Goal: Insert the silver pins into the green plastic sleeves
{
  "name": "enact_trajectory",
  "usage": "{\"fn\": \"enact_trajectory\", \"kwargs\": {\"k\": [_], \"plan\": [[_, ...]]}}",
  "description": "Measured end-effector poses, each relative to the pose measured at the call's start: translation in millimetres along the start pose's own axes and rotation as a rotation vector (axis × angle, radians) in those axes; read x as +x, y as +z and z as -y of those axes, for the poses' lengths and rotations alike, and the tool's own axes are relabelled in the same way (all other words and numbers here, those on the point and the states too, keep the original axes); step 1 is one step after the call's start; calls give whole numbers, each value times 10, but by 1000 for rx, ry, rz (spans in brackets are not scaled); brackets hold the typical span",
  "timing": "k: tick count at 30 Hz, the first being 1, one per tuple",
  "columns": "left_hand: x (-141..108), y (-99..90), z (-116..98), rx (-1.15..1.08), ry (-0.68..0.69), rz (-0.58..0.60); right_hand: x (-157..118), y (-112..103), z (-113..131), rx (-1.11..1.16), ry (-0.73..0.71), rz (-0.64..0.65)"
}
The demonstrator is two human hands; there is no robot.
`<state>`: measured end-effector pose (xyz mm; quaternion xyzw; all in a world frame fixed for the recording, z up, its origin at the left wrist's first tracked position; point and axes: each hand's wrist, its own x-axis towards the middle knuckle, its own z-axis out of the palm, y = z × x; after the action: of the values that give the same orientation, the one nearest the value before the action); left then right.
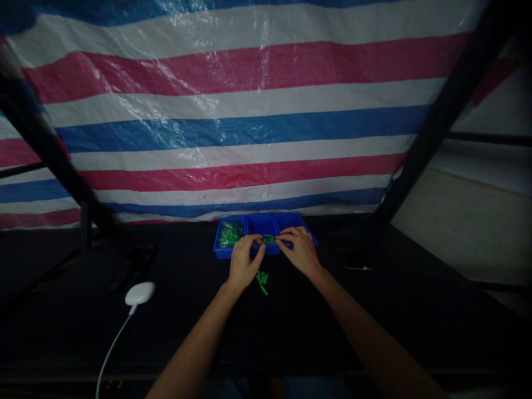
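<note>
Striped tarp point(233, 127) hangs behind a black table point(166, 332), where the left hand point(245, 263) and right hand point(299, 252) close together, pinching a green piece point(268, 239) over a blue tray point(261, 224).

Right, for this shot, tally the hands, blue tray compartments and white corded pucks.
Hands: 2 (left hand, right hand)
Blue tray compartments: 3
White corded puck: 1
Total: 6
</note>
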<state>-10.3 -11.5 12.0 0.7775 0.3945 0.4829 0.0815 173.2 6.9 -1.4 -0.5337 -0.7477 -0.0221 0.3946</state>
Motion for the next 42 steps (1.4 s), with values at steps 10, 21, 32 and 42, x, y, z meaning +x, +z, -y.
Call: {"fn": "enact_trajectory", "kwargs": {"k": [10, 21, 32, 42], "plan": [[22, -12, 43, -71, -66, -75, 17, -36, 21, 108, -5, -51], [41, -34, 73, -151, -184, -195, -115, -78, 364, 332, -161, 470], [4, 73, 50, -185, -268, -234, -172, 19, 394, 305, -189, 588], [6, 100, 11, -141, -239, -209, -170, 59, 434, 390, -115, 469]]}}
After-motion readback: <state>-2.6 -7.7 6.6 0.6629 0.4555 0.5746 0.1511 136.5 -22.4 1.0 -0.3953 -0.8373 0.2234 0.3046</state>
